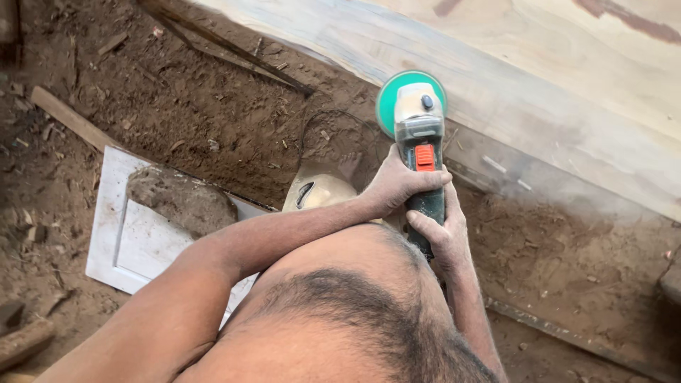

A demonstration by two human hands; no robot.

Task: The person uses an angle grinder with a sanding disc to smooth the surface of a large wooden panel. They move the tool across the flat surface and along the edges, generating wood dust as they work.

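Observation:
An angle grinder (420,135) with a dark green body, an orange switch and a teal-green disc points away from me. Its disc rests against the edge of a large pale wooden slab (567,78) that crosses the upper right. My left hand (399,183) wraps the grinder's body just below the orange switch. My right hand (441,237) grips the rear of the handle, closer to my body. Both hands and forearms are dusted with sawdust.
A white panelled board (117,245) lies on the sawdust-covered dirt at left, with a stone (181,200) on it. A worn sandal (318,190) sits by my foot. Wood strips (71,117) and a dark stick (227,46) lie on the ground.

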